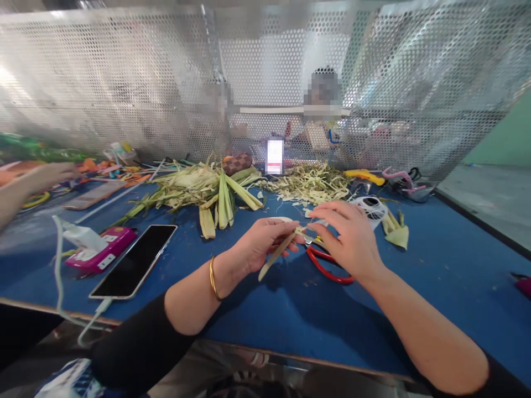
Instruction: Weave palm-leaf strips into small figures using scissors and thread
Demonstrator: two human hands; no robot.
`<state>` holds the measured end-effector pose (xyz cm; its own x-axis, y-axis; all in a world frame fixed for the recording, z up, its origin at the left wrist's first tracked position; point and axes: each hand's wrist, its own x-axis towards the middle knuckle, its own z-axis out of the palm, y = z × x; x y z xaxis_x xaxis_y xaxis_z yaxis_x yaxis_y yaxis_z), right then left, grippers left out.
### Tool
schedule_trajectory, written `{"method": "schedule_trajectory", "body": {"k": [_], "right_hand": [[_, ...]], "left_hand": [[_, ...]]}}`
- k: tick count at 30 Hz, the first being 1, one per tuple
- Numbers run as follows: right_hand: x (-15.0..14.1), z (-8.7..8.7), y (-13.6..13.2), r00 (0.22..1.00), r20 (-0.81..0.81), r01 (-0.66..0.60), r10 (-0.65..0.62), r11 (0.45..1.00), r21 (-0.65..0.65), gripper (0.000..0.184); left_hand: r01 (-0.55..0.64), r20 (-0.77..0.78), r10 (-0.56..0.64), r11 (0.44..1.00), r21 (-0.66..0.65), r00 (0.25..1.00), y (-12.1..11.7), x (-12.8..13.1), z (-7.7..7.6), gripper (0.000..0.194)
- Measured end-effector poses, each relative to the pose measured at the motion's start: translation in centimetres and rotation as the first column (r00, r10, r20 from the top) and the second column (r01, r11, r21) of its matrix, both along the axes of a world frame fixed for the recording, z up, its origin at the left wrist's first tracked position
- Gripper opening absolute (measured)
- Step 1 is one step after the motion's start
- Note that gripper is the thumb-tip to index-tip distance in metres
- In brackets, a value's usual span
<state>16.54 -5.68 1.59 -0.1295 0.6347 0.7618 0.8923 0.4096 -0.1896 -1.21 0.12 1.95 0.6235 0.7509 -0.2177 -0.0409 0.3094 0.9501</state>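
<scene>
Above the blue table, my left hand (pixel 269 240) is closed around a folded strip of pale dried corn husk (pixel 276 257), one end hanging below the fingers. My right hand (pixel 346 235) is close by on the right, its fingertips pinched on something thin and pale that I cannot make out. Below and between the hands lie scissors with red handles (pixel 332 273), their blades partly covered. Just behind my right hand sits a white spool-like holder with dark openings (pixel 369 207).
A heap of corn husks (pixel 186 185) and a pile of shredded husk (pixel 315 185) lie at the back, before a perforated metal screen (pixel 265 61). At left are a phone (pixel 135 262) on a cable and a magenta power strip (pixel 103 251). Another person's arm (pixel 33 185) reaches in at far left.
</scene>
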Motion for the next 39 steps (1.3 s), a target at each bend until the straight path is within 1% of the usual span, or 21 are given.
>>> {"method": "schedule_trajectory", "body": {"k": [1,2,3,5,7,9,10,13,17,22,25,26,27,29,30,31,33,35,36,37,39], "right_hand": [[-0.1,0.1,-0.2,0.998,0.069,0.007,-0.015,0.994,0.106,0.012],[-0.3,0.2,-0.5,0.991,0.134,-0.013,-0.01,0.985,0.173,0.012],[-0.5,0.3,-0.7,0.98,0.2,-0.056,0.014,0.977,0.206,0.012],[-1.0,0.1,-0.9,0.935,0.342,-0.164,0.096,0.971,0.177,0.016],[-1.4,-0.3,-0.9,0.871,0.464,-0.223,0.16,0.971,0.084,0.023],[-1.8,-0.9,-0.6,0.825,0.537,-0.216,0.173,0.976,0.017,0.026],[-1.9,-1.2,-0.5,0.815,0.555,-0.204,0.167,0.979,0.006,0.026],[-2.1,-1.6,-0.2,0.816,0.558,-0.187,0.148,0.982,0.014,0.025],[-2.1,-1.5,-0.4,0.839,0.51,-0.214,0.188,0.977,-0.007,0.028],[-2.3,-1.3,-0.7,0.852,0.452,-0.273,0.265,0.961,-0.048,0.03],[-2.2,-1.2,-0.8,0.883,0.357,-0.313,0.306,0.949,-0.039,0.023],[-2.0,-1.1,-0.8,0.911,0.292,-0.298,0.292,0.954,-0.023,0.019],[-1.9,-1.1,-0.7,0.944,0.215,-0.254,0.25,0.967,-0.006,0.015],[-1.5,-1.1,-0.5,0.992,0.057,-0.108,0.109,0.994,-0.015,0.013],[-1.4,-1.1,-0.3,0.999,-0.009,-0.047,0.047,0.997,-0.065,0.013],[-1.3,-1.2,-0.1,0.998,-0.062,-0.021,0.012,0.989,-0.149,0.015],[-1.2,-1.3,0.1,0.989,-0.149,-0.073,0.021,0.933,-0.352,0.018],[-1.4,-1.4,0.2,0.975,-0.213,-0.161,0.064,0.864,-0.476,0.023],[-1.5,-1.4,0.2,0.971,-0.226,-0.186,0.081,0.85,-0.493,0.026],[-1.5,-1.3,0.1,0.97,-0.225,-0.191,0.09,0.854,-0.485,0.028],[-1.6,-1.1,-0.1,0.977,-0.195,-0.164,0.085,0.884,-0.437,0.03]], "left_hand": [[0.002,0.042,-0.001,1.0,-0.025,0.999,0.0,0.0,0.0,0.022],[0.002,0.082,0.001,0.999,-0.041,0.997,0.1,0.0,0.0,0.02],[-0.002,0.117,0.007,0.999,-0.047,0.993,0.1,0.0,-0.1,0.018],[-0.026,0.161,0.033,0.999,-0.048,0.986,0.2,0.1,-0.2,0.015],[-0.061,0.173,0.067,0.997,-0.044,0.983,0.2,0.3,-0.3,0.014],[-0.08,0.166,0.087,0.996,-0.045,0.982,0.1,0.4,-0.5,0.014],[-0.083,0.165,0.09,0.995,-0.05,0.982,0.1,0.4,-0.5,0.015],[-0.082,0.175,0.094,0.994,-0.073,0.98,0.0,0.5,-0.6,0.016],[-0.09,0.178,0.108,0.99,-0.107,0.978,-0.1,0.5,-0.5,0.016],[-0.127,0.15,0.141,0.987,-0.099,0.979,-0.2,0.6,-0.6,0.014],[-0.133,0.149,0.144,0.988,-0.081,0.978,-0.1,0.5,-0.5,0.014],[-0.136,0.152,0.145,0.988,-0.073,0.978,-0.1,0.4,-0.4,0.014],[-0.138,0.154,0.147,0.988,-0.065,0.977,-0.1,0.4,-0.3,0.014],[-0.144,0.149,0.151,0.988,-0.055,0.977,-0.1,0.3,-0.1,0.011],[-0.146,0.142,0.153,0.988,-0.053,0.978,-0.1,0.3,0.0,0.009],[-0.147,0.134,0.152,0.988,-0.05,0.979,-0.1,0.3,0.1,0.008],[-0.147,0.12,0.149,0.989,-0.024,0.982,-0.2,0.3,0.1,0.011],[-0.143,0.101,0.14,0.989,0.029,0.985,-0.3,0.4,0.1,0.016],[-0.145,0.088,0.139,0.987,0.065,0.986,-0.3,0.4,0.1,0.017],[-0.148,0.072,0.141,0.983,0.104,0.987,-0.3,0.5,0.1,0.018],[-0.155,0.038,0.15,0.97,0.19,0.988,-0.3,0.5,0.0,0.015]]}}
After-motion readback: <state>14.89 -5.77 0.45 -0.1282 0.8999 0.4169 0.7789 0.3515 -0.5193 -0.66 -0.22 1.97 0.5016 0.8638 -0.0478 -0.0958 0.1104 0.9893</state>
